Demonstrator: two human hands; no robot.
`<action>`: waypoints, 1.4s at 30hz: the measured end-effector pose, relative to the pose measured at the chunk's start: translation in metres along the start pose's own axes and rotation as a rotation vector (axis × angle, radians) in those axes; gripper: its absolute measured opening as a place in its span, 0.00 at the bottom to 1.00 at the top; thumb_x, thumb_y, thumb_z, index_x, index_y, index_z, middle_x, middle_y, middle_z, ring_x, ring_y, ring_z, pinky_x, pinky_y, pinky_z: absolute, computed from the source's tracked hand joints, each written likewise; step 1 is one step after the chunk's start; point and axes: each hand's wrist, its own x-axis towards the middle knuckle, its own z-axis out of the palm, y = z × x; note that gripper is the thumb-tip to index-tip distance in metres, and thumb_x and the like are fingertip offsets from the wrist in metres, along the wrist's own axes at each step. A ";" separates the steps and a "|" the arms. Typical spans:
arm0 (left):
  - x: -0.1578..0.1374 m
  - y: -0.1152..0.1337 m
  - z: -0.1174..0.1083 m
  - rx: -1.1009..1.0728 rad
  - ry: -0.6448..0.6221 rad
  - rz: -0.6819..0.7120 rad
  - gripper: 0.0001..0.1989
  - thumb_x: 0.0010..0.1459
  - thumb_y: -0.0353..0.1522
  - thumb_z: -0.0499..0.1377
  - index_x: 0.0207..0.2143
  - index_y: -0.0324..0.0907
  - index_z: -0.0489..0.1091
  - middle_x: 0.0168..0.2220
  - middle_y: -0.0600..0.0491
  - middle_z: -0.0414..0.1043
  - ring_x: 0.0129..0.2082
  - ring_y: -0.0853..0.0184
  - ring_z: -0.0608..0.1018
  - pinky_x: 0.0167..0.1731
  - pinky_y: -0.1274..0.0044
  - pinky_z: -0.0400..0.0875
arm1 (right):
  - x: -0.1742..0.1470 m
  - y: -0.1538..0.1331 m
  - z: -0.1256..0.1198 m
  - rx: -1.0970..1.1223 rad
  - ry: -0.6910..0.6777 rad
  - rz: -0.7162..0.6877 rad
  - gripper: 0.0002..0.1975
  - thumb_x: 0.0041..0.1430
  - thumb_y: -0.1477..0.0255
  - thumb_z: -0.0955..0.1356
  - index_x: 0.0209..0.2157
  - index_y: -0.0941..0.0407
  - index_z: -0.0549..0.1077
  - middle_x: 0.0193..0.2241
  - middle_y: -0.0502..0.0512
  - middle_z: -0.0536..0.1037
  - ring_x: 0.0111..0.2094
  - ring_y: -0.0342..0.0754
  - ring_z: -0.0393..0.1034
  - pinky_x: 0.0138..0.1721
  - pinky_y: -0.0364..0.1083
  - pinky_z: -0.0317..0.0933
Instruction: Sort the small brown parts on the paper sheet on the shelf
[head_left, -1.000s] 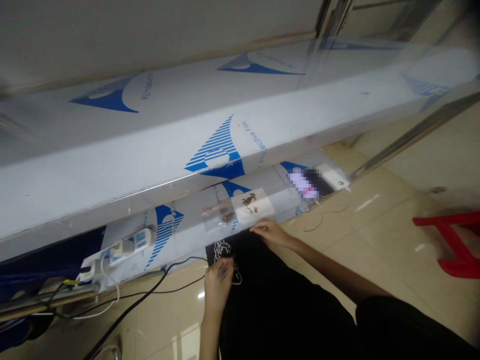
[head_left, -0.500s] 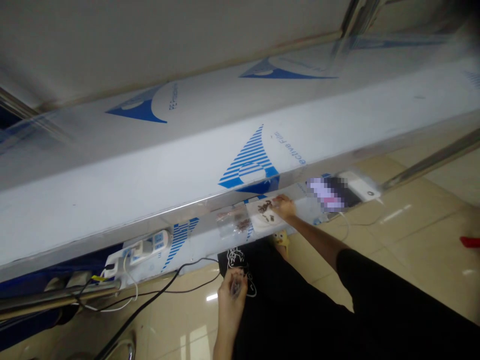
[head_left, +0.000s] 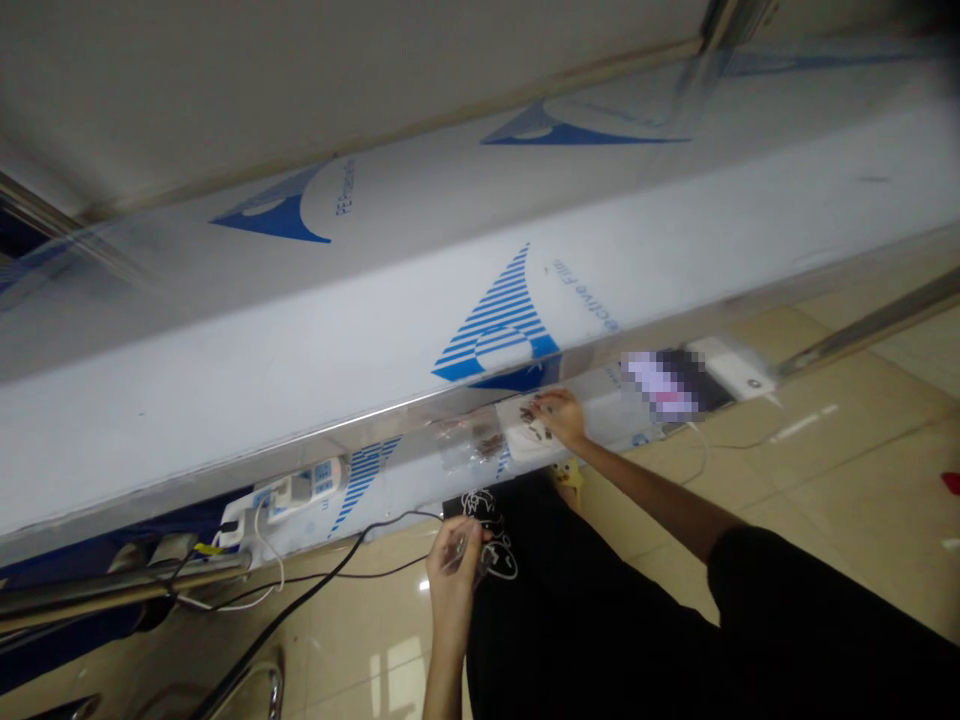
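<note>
My left hand [head_left: 454, 548] is closed in front of my dark clothing, gripping a small clear plastic bag [head_left: 459, 552]. What is inside the plastic is too blurred to tell. Over the low shelf, my right hand [head_left: 564, 416] has its fingers bent together at several small dark brown pieces [head_left: 534, 424]. These lie on a white tray or sheet [head_left: 517, 448]. Whether the fingertips hold a piece is too small to see. Left of the white tray lies a clear plastic bag [head_left: 469, 440] with more brown pieces showing in it.
A long counter [head_left: 300, 350] in blue-printed protective film runs above the low shelf. On the shelf's left sits a power strip [head_left: 322, 482] with a white plug and cables. A phone [head_left: 671, 385] with a blurred screen lies right, beside a white device [head_left: 739, 370]. A black cable [head_left: 322, 580] crosses the floor.
My right hand's fingertips have moved left, further in over the brown pieces. The left hand has shifted slightly up and left with its plastic bag. The view has turned a little.
</note>
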 end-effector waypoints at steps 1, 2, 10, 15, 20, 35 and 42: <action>0.001 0.001 0.002 -0.001 0.008 0.003 0.13 0.46 0.40 0.60 0.29 0.38 0.67 0.25 0.52 0.72 0.27 0.68 0.75 0.28 0.79 0.69 | -0.008 -0.012 -0.002 0.132 -0.066 -0.053 0.07 0.46 0.67 0.69 0.25 0.56 0.75 0.31 0.56 0.75 0.38 0.50 0.67 0.42 0.48 0.59; 0.002 0.001 0.005 0.008 0.015 0.010 0.13 0.45 0.39 0.60 0.29 0.38 0.67 0.25 0.52 0.72 0.27 0.68 0.75 0.28 0.79 0.69 | -0.017 -0.026 -0.005 0.247 -0.154 -0.085 0.08 0.45 0.66 0.69 0.25 0.56 0.75 0.30 0.55 0.75 0.38 0.50 0.68 0.41 0.47 0.59; 0.004 -0.009 0.020 0.242 -0.014 0.085 0.10 0.46 0.36 0.58 0.29 0.38 0.69 0.24 0.53 0.73 0.25 0.69 0.74 0.26 0.80 0.67 | -0.064 -0.115 -0.051 0.467 -0.873 -0.480 0.09 0.43 0.65 0.71 0.28 0.55 0.76 0.38 0.52 0.72 0.39 0.44 0.67 0.44 0.44 0.57; 0.009 -0.014 0.021 0.504 -0.048 0.243 0.06 0.47 0.32 0.55 0.26 0.39 0.70 0.22 0.53 0.71 0.22 0.70 0.72 0.24 0.81 0.65 | -0.074 -0.122 -0.047 0.232 -0.853 -0.533 0.06 0.45 0.66 0.71 0.24 0.54 0.77 0.35 0.51 0.73 0.37 0.45 0.66 0.41 0.44 0.57; 0.019 -0.014 0.028 0.611 -0.121 0.288 0.06 0.47 0.31 0.54 0.26 0.40 0.70 0.23 0.52 0.72 0.23 0.68 0.74 0.25 0.80 0.65 | -0.085 -0.115 -0.038 0.196 -0.820 -0.516 0.08 0.49 0.65 0.69 0.25 0.54 0.77 0.35 0.52 0.74 0.38 0.46 0.66 0.43 0.45 0.56; 0.048 -0.001 0.025 0.004 -0.107 0.009 0.17 0.48 0.40 0.58 0.37 0.38 0.68 0.28 0.51 0.74 0.30 0.67 0.76 0.35 0.77 0.68 | 0.048 -0.008 -0.011 -0.369 -0.329 0.149 0.06 0.49 0.73 0.68 0.28 0.61 0.76 0.34 0.66 0.75 0.40 0.63 0.68 0.39 0.54 0.58; 0.044 -0.005 0.018 0.123 -0.116 0.048 0.16 0.47 0.39 0.58 0.37 0.38 0.69 0.27 0.52 0.74 0.30 0.68 0.75 0.35 0.76 0.68 | 0.041 -0.010 -0.005 -0.224 -0.303 0.119 0.06 0.49 0.74 0.67 0.25 0.61 0.76 0.31 0.64 0.76 0.41 0.60 0.67 0.40 0.51 0.58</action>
